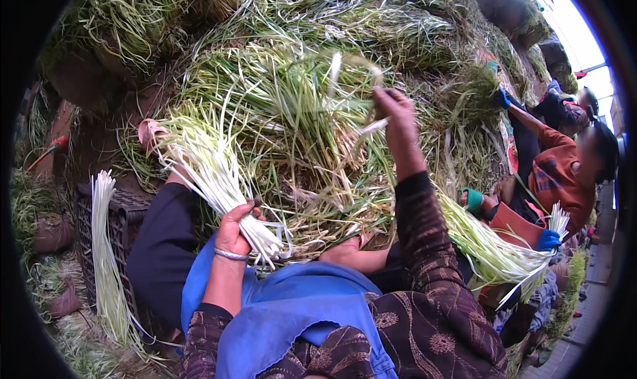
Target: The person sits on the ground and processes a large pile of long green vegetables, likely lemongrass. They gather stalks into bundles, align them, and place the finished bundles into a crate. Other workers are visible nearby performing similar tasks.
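My left hand (236, 232) grips a thick bunch of pale leafy stalks (214, 172), white ends towards my lap and yellow-green leaves pointing up and left over my leg. My right hand (398, 122) is raised above the pile, its fingers closed on a few thin stalks or peeled strips that are blurred; which of the two I cannot tell. Under and between the hands lies a heap of green stalks (293, 105) with brownish root ends. A blue apron (298, 299) covers my lap.
A black plastic crate (117, 205) stands at the left, with another bunch of stalks (107, 259) across it. Co-workers sit at the right, the nearest in an orange shirt (555, 175), a blue-gloved hand (549, 240) on a bunch. Large bundles (134, 25) lie at the upper left.
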The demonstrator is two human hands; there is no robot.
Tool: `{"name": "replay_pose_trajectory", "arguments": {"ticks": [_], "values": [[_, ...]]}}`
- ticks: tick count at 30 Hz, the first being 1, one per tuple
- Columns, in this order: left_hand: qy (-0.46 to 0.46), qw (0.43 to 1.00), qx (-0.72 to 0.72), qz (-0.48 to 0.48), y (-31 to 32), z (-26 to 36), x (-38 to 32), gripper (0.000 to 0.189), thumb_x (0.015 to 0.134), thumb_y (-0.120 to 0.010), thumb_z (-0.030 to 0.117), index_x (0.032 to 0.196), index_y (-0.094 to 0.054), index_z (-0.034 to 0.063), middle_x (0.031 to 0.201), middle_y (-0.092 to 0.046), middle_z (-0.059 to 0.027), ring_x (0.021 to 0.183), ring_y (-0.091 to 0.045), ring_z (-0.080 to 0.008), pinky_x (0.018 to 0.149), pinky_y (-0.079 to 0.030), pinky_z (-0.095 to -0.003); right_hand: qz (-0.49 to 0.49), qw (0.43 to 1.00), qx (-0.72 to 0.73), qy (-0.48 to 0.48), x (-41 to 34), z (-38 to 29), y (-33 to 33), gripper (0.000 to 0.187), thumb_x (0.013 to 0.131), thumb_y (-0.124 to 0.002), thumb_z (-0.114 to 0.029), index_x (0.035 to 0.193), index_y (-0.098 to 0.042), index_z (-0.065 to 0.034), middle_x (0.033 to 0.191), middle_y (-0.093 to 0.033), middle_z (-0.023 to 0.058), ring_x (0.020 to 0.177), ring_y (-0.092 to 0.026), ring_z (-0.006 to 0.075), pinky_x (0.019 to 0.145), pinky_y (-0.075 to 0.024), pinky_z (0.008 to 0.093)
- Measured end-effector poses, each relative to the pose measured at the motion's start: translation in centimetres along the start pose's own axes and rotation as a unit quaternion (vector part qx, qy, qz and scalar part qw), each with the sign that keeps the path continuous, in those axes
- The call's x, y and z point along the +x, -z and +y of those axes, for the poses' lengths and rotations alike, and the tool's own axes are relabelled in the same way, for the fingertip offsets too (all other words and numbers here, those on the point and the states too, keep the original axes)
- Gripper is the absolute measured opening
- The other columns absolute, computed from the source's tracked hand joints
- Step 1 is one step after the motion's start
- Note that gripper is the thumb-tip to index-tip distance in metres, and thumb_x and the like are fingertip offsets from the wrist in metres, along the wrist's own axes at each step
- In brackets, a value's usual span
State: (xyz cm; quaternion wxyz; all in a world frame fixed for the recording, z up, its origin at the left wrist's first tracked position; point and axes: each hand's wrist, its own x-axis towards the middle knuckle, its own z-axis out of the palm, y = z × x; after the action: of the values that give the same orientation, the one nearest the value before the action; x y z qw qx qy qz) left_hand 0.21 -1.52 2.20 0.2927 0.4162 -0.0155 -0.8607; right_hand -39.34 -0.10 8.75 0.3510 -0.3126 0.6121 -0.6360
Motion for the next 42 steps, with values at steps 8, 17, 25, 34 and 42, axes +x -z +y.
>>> {"name": "replay_pose_trajectory", "arguments": {"ticks": [8, 17, 25, 34, 42], "values": [[-0.027, 0.992, 0.121, 0.015, -0.7, -2.8, 0.3, 0.027, 0.083, -0.065, -0.003, 0.108, -0.058, -0.0029, 0.096, -0.070, -0.0148, 0.068, -0.065, -0.0173, 0.063, -0.056, -0.0288, -0.226, 0.920, -0.169, -0.271, -14.4, 7.7, -5.9, 0.029, 0.092, -0.064, -0.017, 0.112, -0.063, 0.0040, 0.088, -0.067, 0.0069, 0.075, -0.061, 0.0128, 0.068, -0.0512, 0.0274], [-0.029, 0.983, 0.177, 0.036, -0.8, -3.1, -0.2, 0.013, 0.080, -0.072, -0.003, 0.091, -0.066, -0.0031, 0.074, -0.065, -0.0080, 0.063, -0.063, -0.0175, 0.058, -0.054, -0.0315, -0.353, 0.884, -0.016, -0.307, -21.6, 8.2, -11.0, 0.028, 0.095, -0.061, -0.020, 0.115, -0.063, -0.0006, 0.077, -0.060, -0.0042, 0.061, -0.048, 0.0018, 0.052, -0.0388, 0.0216], [-0.110, 0.968, 0.221, 0.044, -1.0, -3.6, 0.0, 0.017, 0.077, -0.073, -0.003, 0.092, -0.068, -0.0055, 0.081, -0.069, -0.0105, 0.063, -0.063, -0.0164, 0.061, -0.052, -0.0287, -0.169, 0.885, 0.096, -0.423, -17.4, 8.5, -13.6, 0.026, 0.092, -0.067, -0.034, 0.096, -0.063, -0.0084, 0.071, -0.059, -0.0031, 0.054, -0.047, 0.0048, 0.049, -0.0357, 0.0208], [-0.096, 0.987, 0.116, 0.059, -0.8, -0.8, 0.2, 0.013, 0.076, -0.070, -0.007, 0.087, -0.064, -0.0060, 0.070, -0.063, -0.0105, 0.058, -0.062, -0.0204, 0.058, -0.054, -0.0325, -0.280, 0.877, 0.037, -0.388, -18.1, 4.3, -4.3, 0.023, 0.095, -0.061, -0.019, 0.100, -0.066, 0.0029, 0.085, -0.068, 0.0084, 0.073, -0.064, 0.0130, 0.070, -0.0524, 0.0265], [-0.142, 0.986, 0.058, 0.067, -0.7, 1.9, 0.2, 0.011, 0.082, -0.066, -0.004, 0.093, -0.064, -0.0018, 0.078, -0.064, -0.0078, 0.066, -0.063, -0.0160, 0.063, -0.057, -0.0311, -0.331, 0.543, -0.738, -0.227, -14.9, 4.9, 14.2, 0.030, 0.084, -0.069, -0.031, 0.090, -0.071, -0.0012, 0.084, -0.070, 0.0173, 0.075, -0.068, 0.0306, 0.069, -0.0550, 0.0401]]}}
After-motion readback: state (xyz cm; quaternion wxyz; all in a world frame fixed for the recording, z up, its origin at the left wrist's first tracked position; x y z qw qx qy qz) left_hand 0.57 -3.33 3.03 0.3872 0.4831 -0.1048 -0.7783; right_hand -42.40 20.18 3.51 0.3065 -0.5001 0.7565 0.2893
